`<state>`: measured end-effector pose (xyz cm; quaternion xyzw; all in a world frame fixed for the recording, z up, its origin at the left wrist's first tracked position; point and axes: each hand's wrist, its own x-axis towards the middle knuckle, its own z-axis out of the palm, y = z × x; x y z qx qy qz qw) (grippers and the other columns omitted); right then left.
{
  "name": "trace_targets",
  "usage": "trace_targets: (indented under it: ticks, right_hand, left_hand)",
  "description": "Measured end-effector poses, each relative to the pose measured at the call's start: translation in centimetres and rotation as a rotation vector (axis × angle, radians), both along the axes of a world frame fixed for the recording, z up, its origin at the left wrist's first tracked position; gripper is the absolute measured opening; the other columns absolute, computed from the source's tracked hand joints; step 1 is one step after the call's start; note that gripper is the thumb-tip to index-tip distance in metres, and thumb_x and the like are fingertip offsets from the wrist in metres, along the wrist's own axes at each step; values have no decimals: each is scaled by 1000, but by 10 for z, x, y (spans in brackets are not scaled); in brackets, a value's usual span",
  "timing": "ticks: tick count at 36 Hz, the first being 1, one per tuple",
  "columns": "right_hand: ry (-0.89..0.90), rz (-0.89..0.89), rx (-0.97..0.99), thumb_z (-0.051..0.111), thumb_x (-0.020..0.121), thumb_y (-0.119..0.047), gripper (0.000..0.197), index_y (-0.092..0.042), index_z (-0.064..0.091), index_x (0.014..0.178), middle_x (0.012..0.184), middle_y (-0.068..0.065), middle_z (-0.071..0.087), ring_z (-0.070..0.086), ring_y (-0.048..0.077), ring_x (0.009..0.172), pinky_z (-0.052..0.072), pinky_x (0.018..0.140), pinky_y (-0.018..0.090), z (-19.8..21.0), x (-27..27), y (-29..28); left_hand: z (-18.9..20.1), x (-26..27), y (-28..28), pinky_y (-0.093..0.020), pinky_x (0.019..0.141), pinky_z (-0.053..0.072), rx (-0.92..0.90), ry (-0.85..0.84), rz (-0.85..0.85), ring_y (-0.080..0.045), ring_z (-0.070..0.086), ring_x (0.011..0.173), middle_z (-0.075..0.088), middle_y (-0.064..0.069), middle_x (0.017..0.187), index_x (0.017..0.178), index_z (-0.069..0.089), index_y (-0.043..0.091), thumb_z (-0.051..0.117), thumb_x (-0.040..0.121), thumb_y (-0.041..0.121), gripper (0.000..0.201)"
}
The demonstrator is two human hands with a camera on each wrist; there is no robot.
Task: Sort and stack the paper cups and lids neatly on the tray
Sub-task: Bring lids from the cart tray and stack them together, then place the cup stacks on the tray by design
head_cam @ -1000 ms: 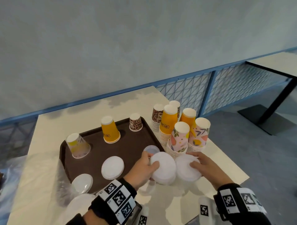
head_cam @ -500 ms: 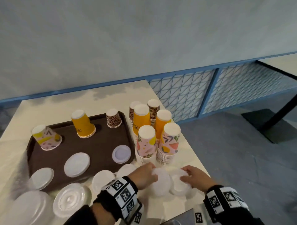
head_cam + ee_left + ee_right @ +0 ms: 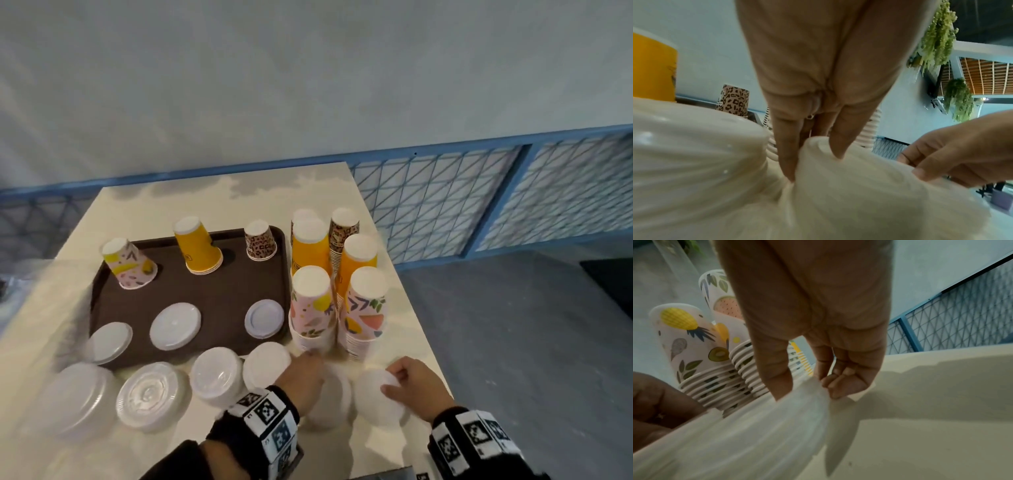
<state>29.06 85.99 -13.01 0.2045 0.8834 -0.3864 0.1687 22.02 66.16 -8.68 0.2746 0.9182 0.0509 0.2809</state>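
A brown tray [image 3: 219, 291] carries three upside-down cups: fruit-print [image 3: 130, 263], yellow [image 3: 198, 248], leopard [image 3: 260, 240]. Three white lids [image 3: 175, 325] lie on its near half. Just right of the tray stand tall cup stacks: fruit-print [image 3: 311, 308], yellow [image 3: 310, 246] and leopard [image 3: 342, 229]. In front of them my left hand [image 3: 306, 370] grips a white lid stack [image 3: 330, 401] [image 3: 859, 186], thumb and fingers [image 3: 836, 146] around it. My right hand [image 3: 397, 380] pinches the edge of a second lid stack [image 3: 376, 401] [image 3: 756, 434], fingers [image 3: 838, 382] curled.
Several more white lid stacks [image 3: 149, 395] sit along the table's near side, left of my hands. The table's right edge [image 3: 421, 325] runs close by the right hand, with grey floor beyond. A blue mesh fence [image 3: 445, 205] lines the wall behind.
Both hands have kept hold of their lid stacks in front of the fruit-print cups. The head view has swung, so more lid stacks on the left have come into sight.
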Motion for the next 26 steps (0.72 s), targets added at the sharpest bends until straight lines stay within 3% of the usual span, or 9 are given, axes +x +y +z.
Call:
trace_targets:
  ticks: [5,7,9,10,12,17,21,24,26]
  right_hand:
    - [67,8,-30,75,74,-20,38,-26,44,96,100,3,45,48,7,73,37,74,16,4,-4,2]
    - [142,-43,-58,76,73,-21,45,-25,43,103,102,4,45,47,3,73,38,72,16,10,-8,6]
    - [217,-85,-81,78,71,-22,51,-25,43,107,106,4,46,49,9,81,38,72,17,21,-14,9]
    - [234,-91,-93,79,70,-22,54,-26,43,110,109,4,45,50,12,85,38,74,18,26,-17,10]
    - [234,-70,-118,80,68,-24,64,-25,43,120,113,2,44,51,14,94,38,79,20,33,-24,9]
    - [181,7,-153,84,62,-25,88,-22,33,135,123,3,46,54,21,108,44,87,28,32,-42,-2]
    - [181,9,-135,84,61,-19,84,-16,37,132,125,8,54,52,27,117,45,96,37,27,-52,-8]
    - [151,-17,-167,85,59,-17,85,-19,39,131,127,7,57,54,25,116,42,90,26,24,-57,-8]
    - [130,-16,-180,85,58,-16,85,-18,40,130,126,6,58,55,24,115,41,88,24,23,-58,-8]
  left_hand:
    - [12,4,-4,-33,101,33,20,93,-87,-24,46,125,47,-15,136,128,49,1,36,99,11,34]
    - [25,-4,-13,-27,87,37,83,94,17,-24,55,111,60,-13,110,104,59,8,41,97,22,24]
    - [39,-17,-27,-16,63,34,208,137,108,-13,55,77,49,6,73,69,43,23,54,90,31,25]
    - [48,-24,-32,-14,60,35,244,149,157,-5,47,65,42,12,68,66,34,26,61,86,32,34]
    - [62,-37,-43,-12,61,41,351,141,299,-3,48,67,48,10,76,76,39,23,74,75,33,36]
    - [54,-63,-44,-33,90,50,354,-64,439,-20,56,104,55,-4,114,122,42,14,86,61,28,77]
    - [41,-69,-34,-40,99,48,409,-221,426,-23,58,114,61,-6,124,127,48,13,89,55,20,83]
    - [35,-72,-26,-39,103,46,372,-227,377,-22,58,118,64,-5,124,125,54,14,86,45,24,87]
    - [41,-71,-20,-34,100,47,347,-237,383,-21,58,117,64,-6,124,123,56,12,87,54,11,76]
